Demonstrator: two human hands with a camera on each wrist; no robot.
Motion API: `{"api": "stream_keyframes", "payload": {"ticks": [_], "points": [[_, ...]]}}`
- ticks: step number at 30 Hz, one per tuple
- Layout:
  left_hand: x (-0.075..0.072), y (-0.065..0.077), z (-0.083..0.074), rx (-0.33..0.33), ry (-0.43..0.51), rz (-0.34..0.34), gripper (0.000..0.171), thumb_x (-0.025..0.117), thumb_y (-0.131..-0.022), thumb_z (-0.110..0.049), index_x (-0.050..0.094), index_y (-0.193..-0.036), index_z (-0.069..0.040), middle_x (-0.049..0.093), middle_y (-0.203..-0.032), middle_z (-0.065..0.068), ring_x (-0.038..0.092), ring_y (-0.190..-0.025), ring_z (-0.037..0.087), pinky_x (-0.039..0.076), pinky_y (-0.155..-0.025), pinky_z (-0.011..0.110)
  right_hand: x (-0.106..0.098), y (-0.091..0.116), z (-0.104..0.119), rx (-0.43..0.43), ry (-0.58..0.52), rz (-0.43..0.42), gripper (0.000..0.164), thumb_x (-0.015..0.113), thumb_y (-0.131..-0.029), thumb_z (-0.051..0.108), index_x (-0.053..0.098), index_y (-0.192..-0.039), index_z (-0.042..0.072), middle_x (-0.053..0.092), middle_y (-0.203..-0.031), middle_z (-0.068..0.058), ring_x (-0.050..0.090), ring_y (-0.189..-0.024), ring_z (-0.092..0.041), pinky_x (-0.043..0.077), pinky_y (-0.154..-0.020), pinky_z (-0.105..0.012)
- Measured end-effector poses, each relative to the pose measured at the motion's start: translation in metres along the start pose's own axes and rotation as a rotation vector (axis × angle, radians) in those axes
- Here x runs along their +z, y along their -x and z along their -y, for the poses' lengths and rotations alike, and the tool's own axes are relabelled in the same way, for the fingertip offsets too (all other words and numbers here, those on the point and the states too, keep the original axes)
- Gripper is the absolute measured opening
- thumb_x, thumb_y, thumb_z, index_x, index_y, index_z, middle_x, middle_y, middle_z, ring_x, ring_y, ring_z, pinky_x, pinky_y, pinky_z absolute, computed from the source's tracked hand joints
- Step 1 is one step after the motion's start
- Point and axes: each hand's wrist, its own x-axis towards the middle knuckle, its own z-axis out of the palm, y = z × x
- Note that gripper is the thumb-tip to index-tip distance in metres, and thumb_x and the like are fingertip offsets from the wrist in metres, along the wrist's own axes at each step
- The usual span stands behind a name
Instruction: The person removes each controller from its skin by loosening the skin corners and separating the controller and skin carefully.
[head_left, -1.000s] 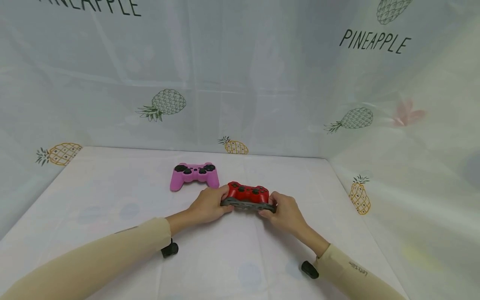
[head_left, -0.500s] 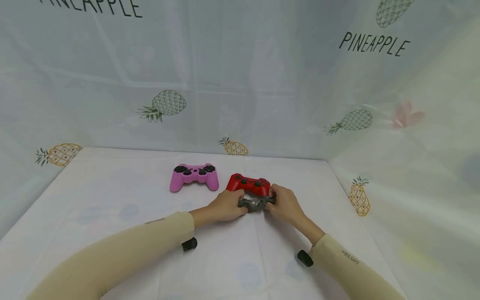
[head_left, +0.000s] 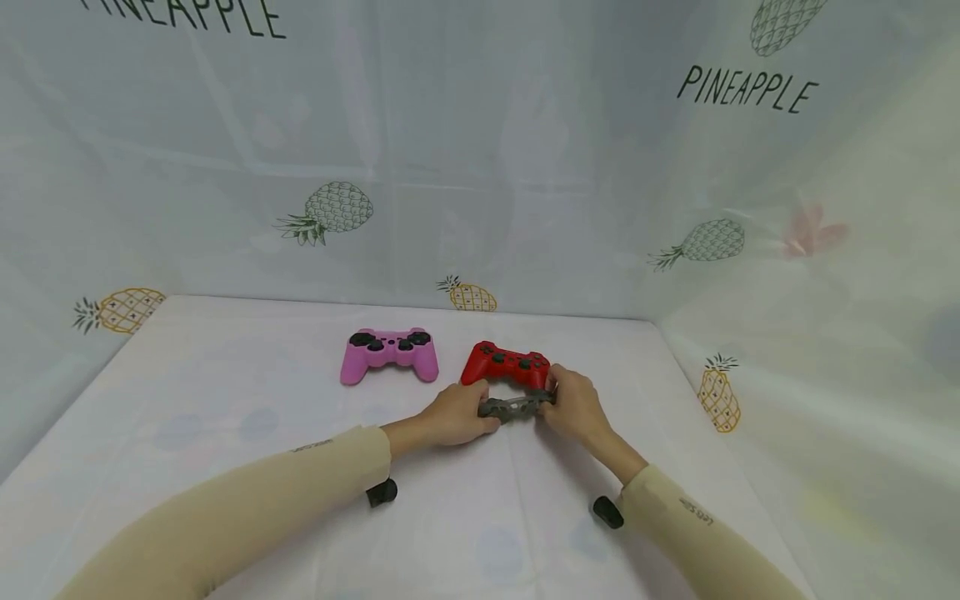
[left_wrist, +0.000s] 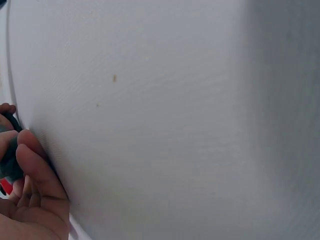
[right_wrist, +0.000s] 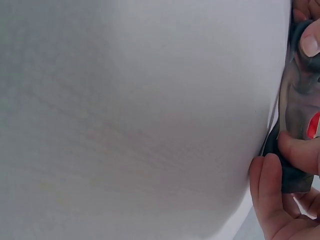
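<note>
A dark grey, partly see-through controller cover (head_left: 517, 407), apparently soft, is stretched between my two hands at the middle of the table. My left hand (head_left: 453, 414) pinches its left end, and my right hand (head_left: 576, 406) pinches the right end. Just behind it lies a red game controller (head_left: 508, 363), apart from the cover at its middle; my right fingertips are close to its right grip, and I cannot tell if they touch. In the right wrist view, thumb and fingers clasp the dark end of the cover (right_wrist: 295, 107). The left wrist view catches only a little of it.
A pink game controller (head_left: 389, 350) lies left of the red one, grips toward me. The white-covered table (head_left: 247, 392) ends at a hanging pineapple-print sheet (head_left: 510, 167) behind and at the sides. A black wrist camera (head_left: 607, 512) hangs beneath each sleeve.
The grey cover has come away from the front of the red controller, which now sits farther back and slightly right. My left hand moved rightward, bringing the hands closer together.
</note>
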Motion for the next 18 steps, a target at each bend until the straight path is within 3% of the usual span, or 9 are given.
{"api": "stream_keyframes", "payload": {"ticks": [6, 11, 13, 18], "points": [[0.0, 0.0, -0.001, -0.018, 0.009, -0.002, 0.031, 0.078, -0.096, -0.033, 0.053, -0.099, -0.015, 0.049, -0.067, -0.002, 0.05, -0.073, 0.015, 0.035, -0.065, 0.031, 0.0, -0.002, -0.002, 0.031, -0.02, -0.013, 0.02, 0.072, -0.077, -0.009, 0.062, -0.087, 0.004, 0.062, -0.073, -0.006, 0.055, -0.067, -0.02, 0.045, -0.06, -0.034], [0.0, -0.001, 0.001, -0.04, 0.057, 0.001, 0.031, 0.078, -0.097, -0.033, 0.055, -0.104, -0.014, 0.06, -0.063, -0.001, 0.058, -0.061, 0.014, 0.041, -0.063, 0.029, -0.001, -0.004, -0.004, 0.045, -0.028, -0.007, 0.017, 0.072, -0.077, -0.007, 0.063, -0.086, 0.004, 0.063, -0.074, -0.006, 0.056, -0.066, -0.02, 0.045, -0.059, -0.033], [0.0, -0.001, 0.002, -0.051, 0.07, -0.016, 0.031, 0.078, -0.097, -0.032, 0.055, -0.104, -0.013, 0.062, -0.061, 0.0, 0.06, -0.057, 0.014, 0.042, -0.062, 0.029, -0.001, -0.005, -0.004, 0.047, -0.031, -0.01, 0.017, 0.072, -0.077, -0.006, 0.063, -0.086, 0.004, 0.063, -0.074, -0.006, 0.055, -0.067, -0.02, 0.045, -0.059, -0.033], [-0.003, -0.006, 0.003, -0.051, 0.042, -0.095, 0.033, 0.08, -0.096, -0.032, 0.055, -0.102, -0.012, 0.062, -0.07, 0.002, 0.057, -0.071, 0.017, 0.04, -0.066, 0.032, 0.0, -0.011, -0.005, 0.056, -0.021, -0.026, 0.015, 0.072, -0.079, -0.005, 0.063, -0.086, 0.005, 0.063, -0.075, -0.006, 0.055, -0.069, -0.021, 0.044, -0.061, -0.034]]}}
